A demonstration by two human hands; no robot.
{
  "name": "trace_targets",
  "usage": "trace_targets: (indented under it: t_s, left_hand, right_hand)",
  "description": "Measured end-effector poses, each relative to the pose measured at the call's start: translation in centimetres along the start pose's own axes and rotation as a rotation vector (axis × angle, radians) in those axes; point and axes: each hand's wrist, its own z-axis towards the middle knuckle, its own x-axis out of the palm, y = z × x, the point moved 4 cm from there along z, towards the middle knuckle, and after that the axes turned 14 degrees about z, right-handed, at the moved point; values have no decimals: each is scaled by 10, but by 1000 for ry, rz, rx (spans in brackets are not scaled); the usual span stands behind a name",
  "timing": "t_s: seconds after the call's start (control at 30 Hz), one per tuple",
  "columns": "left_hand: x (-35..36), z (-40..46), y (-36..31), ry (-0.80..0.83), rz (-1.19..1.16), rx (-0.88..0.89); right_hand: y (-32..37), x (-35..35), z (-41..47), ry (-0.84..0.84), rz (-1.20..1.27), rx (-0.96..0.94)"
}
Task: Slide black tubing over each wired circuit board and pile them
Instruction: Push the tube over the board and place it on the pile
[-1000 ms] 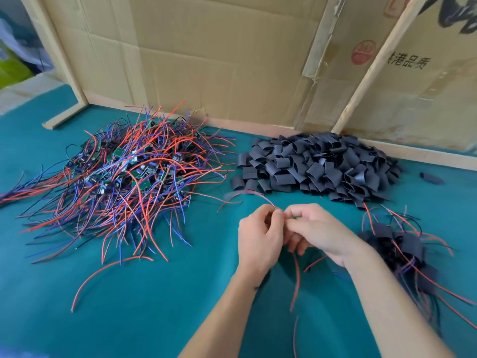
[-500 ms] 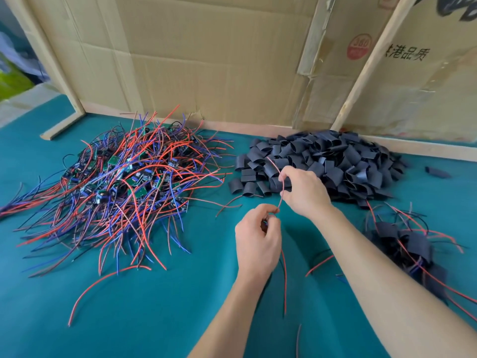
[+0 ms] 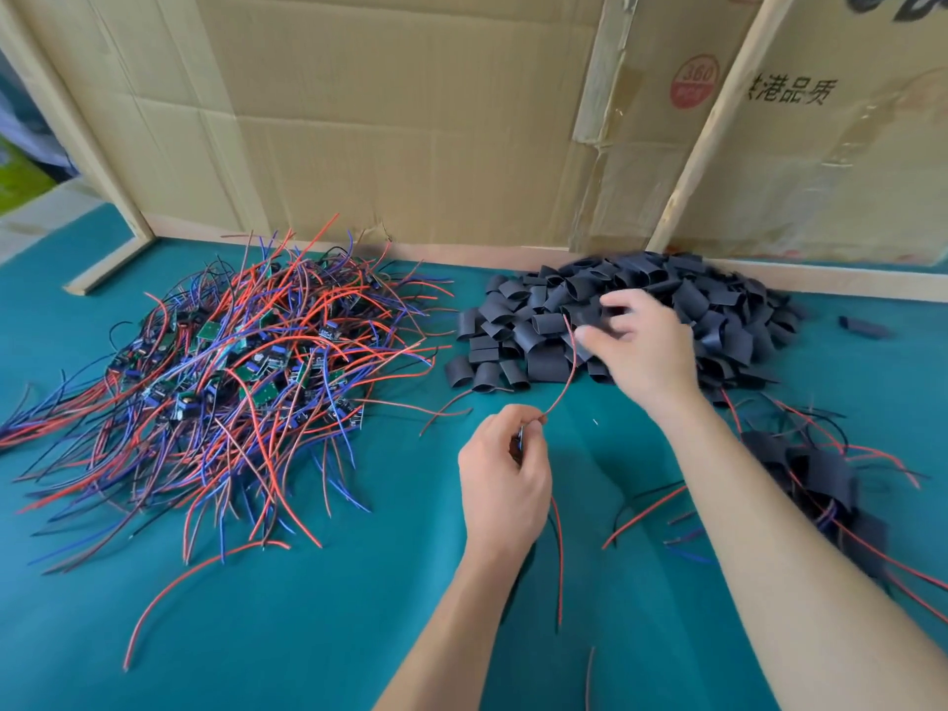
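My left hand (image 3: 505,484) grips a small wired circuit board in its curled fingers above the green table. One red wire (image 3: 564,372) arcs up from it toward the right, and others hang below the hand. My right hand (image 3: 641,346) hovers, blurred, over the heap of black tubing pieces (image 3: 718,310), fingers loosely spread and touching the top pieces. The red wire's tip ends just beside its thumb. A large tangle of bare wired boards (image 3: 231,372) lies at the left. Sleeved boards (image 3: 821,479) are piled at the right, partly behind my right forearm.
Cardboard sheets (image 3: 410,120) with wooden strips (image 3: 107,264) wall off the back of the table. One stray tubing piece (image 3: 864,328) lies far right. A loose red wire (image 3: 169,592) curves across the front left of the green cloth (image 3: 308,633).
My hands have parted. The right hand slid up along the wires, let them go and reached onto the tubing heap. The left hand stayed put with the board.
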Motion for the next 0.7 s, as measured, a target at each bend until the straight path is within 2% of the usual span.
trace_targets:
  t_s: [0.1, 0.2, 0.37, 0.53, 0.7]
  left_hand:
    - [1, 1, 1, 8, 11, 18]
    - [1, 0, 1, 6, 7, 26]
    - [0, 0, 1, 11, 19, 18]
    - [1, 1, 2, 30, 44, 12]
    - [1, 1, 1, 29, 61, 23]
  right_hand:
    - [0, -16, 9, -134, 375, 169]
    - [9, -18, 16, -132, 593, 265]
    - [12, -2, 11, -12, 659, 394]
    - [-1, 5, -4, 58, 886, 462]
    - [-7, -4, -7, -1, 1074, 505]
